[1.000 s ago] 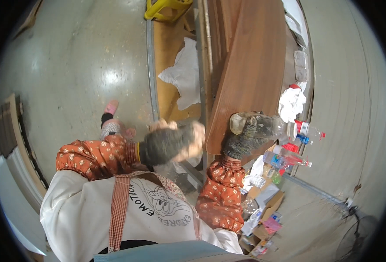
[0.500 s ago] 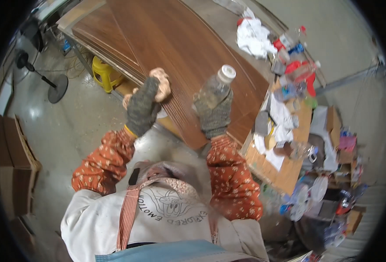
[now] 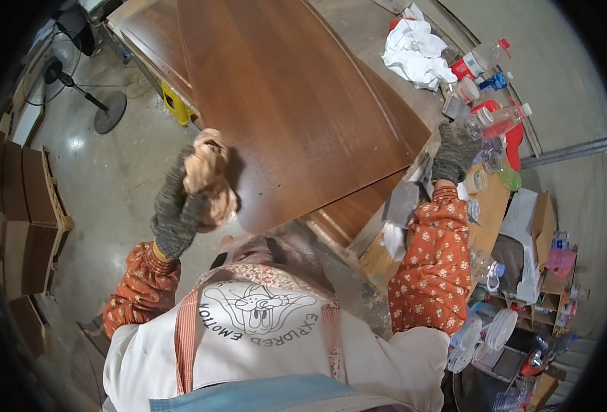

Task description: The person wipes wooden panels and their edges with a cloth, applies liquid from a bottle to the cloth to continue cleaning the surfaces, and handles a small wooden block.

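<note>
My left hand, in a grey knit glove, is closed around a crumpled peach-coloured rag. It is beside the left edge of a large brown wood-grain panel, near the panel's close end. On the right, my right hand, also gloved, reaches over the cluttered side board. Its fingers are around a clear plastic bottle with a white cap; the glove hides part of the bottle. Beneath the panel, another brown panel shows.
Crumpled white paper, a red-capped bottle and a pink-tinted bottle lie at the right. A grey block sits by my right sleeve. Across the floor at left stand a fan, a yellow stool and stacked brown boards.
My right hand has carried the clear bottle from above the panel to the side board at right. My left hand has moved left and nearer with the rag. The view has shifted.
</note>
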`<action>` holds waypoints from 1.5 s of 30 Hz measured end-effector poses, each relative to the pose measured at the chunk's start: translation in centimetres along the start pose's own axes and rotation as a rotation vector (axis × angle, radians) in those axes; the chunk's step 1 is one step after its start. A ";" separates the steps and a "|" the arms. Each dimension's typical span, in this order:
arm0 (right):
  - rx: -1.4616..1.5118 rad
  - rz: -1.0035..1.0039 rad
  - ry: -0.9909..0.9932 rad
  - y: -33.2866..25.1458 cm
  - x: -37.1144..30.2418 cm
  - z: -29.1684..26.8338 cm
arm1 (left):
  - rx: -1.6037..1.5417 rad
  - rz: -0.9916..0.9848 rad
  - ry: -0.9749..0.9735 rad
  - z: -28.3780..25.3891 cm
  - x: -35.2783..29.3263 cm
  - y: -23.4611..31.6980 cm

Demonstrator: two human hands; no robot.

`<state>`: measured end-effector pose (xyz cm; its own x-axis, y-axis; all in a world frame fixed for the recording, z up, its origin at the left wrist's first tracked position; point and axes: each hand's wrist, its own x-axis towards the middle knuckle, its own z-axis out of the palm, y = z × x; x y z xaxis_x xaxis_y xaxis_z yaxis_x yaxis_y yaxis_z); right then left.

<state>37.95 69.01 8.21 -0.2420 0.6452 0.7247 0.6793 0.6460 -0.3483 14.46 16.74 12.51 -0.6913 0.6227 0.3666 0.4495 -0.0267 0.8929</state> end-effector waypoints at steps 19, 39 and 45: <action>0.309 0.460 -0.218 -1.2 10.9 11.1 | -0.243 -0.320 0.050 5.9 -8.1 4.0; 0.111 -0.228 -0.667 -13.8 -3.9 -1.9 | -0.192 -0.210 0.067 3.7 -4.5 -0.8; -0.202 -0.002 -0.660 -19.3 -6.4 -5.1 | -0.344 -0.173 0.073 2.4 -5.5 -1.2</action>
<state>29.90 50.29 13.29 -0.5712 0.7987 0.1891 0.7785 0.6002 -0.1835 19.12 15.21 8.82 -0.7843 0.5841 0.2092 0.1149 -0.1946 0.9741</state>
